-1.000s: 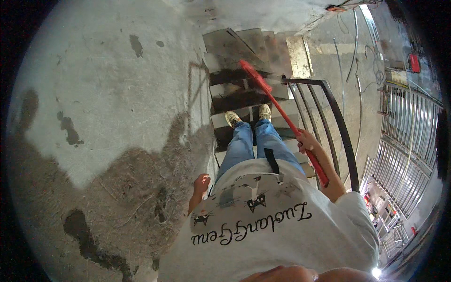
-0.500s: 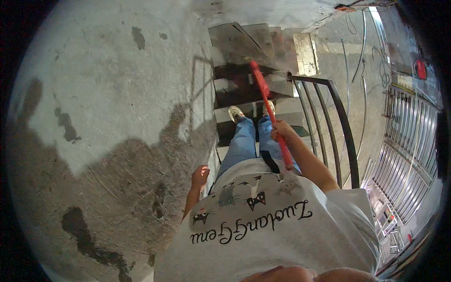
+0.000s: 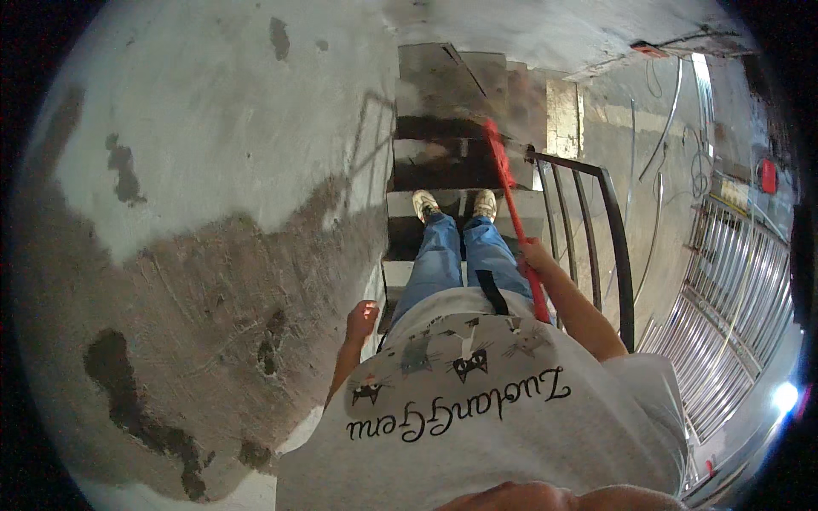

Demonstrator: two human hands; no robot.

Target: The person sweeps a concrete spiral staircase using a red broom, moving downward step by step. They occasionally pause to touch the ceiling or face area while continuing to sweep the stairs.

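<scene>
1. Red broom [image 3: 511,204]: long red handle runs from beside your right hip down and forward; its head sits on a dark, wet-looking step just ahead of your feet.
2. Your right hand [image 3: 537,255]: fingers closed around the broom handle partway along it, forearm out to your right side.
3. Your left hand [image 3: 361,319]: hangs at your left side close to the wall, holding nothing; can't tell whether the fingers are open or curled.
4. Your feet: light shoes [image 3: 454,204] side by side on a pale step of the stairs [image 3: 443,94], which go down ahead of you.
5. Black metal railing [image 3: 609,221] just right of the broom and your right arm.
6. Stained grey concrete wall [image 3: 213,170] on your left.
7. Metal grille gate [image 3: 733,298] far right, well apart from the stairs.
</scene>
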